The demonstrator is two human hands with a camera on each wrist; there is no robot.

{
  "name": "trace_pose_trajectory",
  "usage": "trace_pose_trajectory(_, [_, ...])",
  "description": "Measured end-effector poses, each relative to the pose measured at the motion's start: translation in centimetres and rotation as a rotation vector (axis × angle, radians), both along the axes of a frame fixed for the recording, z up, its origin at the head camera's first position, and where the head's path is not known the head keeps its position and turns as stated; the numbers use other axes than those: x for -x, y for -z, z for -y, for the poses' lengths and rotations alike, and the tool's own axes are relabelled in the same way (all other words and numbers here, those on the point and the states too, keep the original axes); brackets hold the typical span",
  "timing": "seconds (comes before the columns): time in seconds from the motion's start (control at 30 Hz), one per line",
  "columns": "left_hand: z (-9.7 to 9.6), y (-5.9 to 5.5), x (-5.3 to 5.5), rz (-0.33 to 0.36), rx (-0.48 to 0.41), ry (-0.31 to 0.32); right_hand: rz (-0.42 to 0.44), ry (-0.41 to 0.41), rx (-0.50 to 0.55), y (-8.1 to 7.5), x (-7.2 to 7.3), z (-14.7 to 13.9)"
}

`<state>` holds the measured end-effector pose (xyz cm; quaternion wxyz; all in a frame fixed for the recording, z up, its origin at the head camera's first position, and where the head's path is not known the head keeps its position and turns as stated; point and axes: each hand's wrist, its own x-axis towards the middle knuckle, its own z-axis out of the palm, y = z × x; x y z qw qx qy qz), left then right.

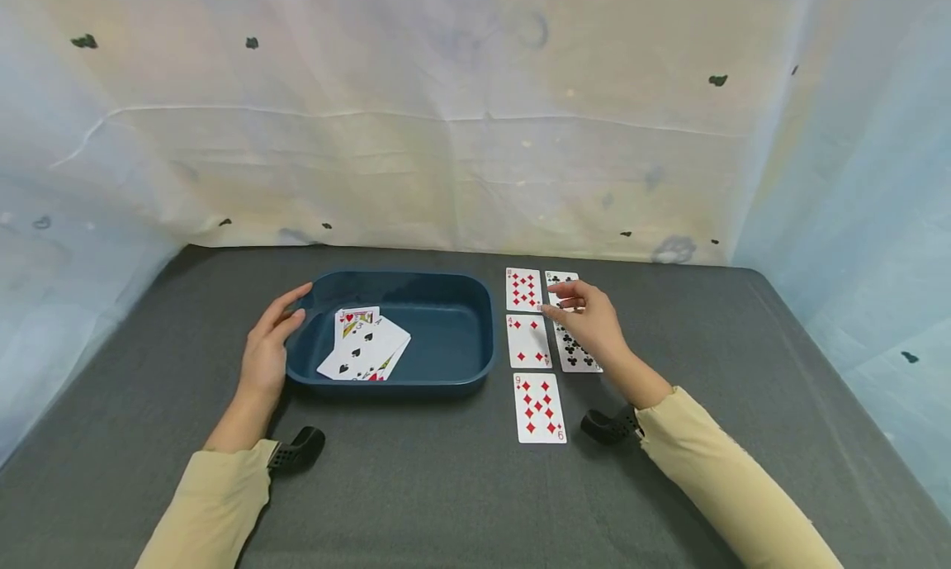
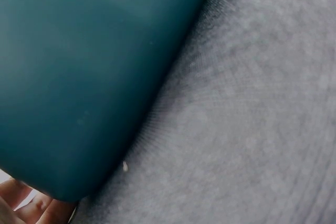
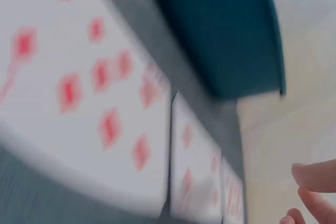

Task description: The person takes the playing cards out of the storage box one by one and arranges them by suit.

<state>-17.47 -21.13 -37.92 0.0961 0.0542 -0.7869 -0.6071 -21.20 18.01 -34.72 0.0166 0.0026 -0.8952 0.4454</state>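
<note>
At three o'clock of the dark blue rectangular tray, white playing cards lie face up on the grey cloth-covered table in two columns: an upper diamond card, a four of diamonds and a nine of diamonds, with an upper club card and a lower club card just beside. The right hand is over the club column, thumb and fingers parted, nothing visible between them; contact is hard to judge. At the tray's nine o'clock, the left hand holds the rim between thumb and fingers. A spade card tops the pile inside. Best, I judge, to square the upper club card with light fingertips, then lift straight up, keeping the black wrist strap, at the nine's three o'clock, from brushing cards.
</note>
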Motion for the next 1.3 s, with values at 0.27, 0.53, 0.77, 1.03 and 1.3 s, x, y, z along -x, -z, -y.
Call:
trace_pose_trajectory(0.27, [0.1,-0.1,0.0,0.004,0.004,0.009,-0.043,-0.04,0.247,-2.2,0.3,5.5])
trace_pose_trajectory(0.53, [0.1,0.1,0.0,-0.007,-0.004,0.006,-0.004,-0.089,0.402,-3.3,0.1,10.6])
trace_pose_trajectory(0.77, [0.0,0.1,0.0,-0.011,-0.013,-0.002,0.072,-0.148,0.441,-3.0,-0.2,14.2])
trace_pose_trajectory(1.03, [0.0,0.1,-0.1,-0.028,-0.008,0.007,0.227,-0.15,0.345,-2.1,-0.1,17.9])
trace_pose_trajectory(1.3, [0.0,0.0,-0.1,-0.038,-0.018,0.012,0.297,-0.108,0.27,-1.2,0.5,20.5])
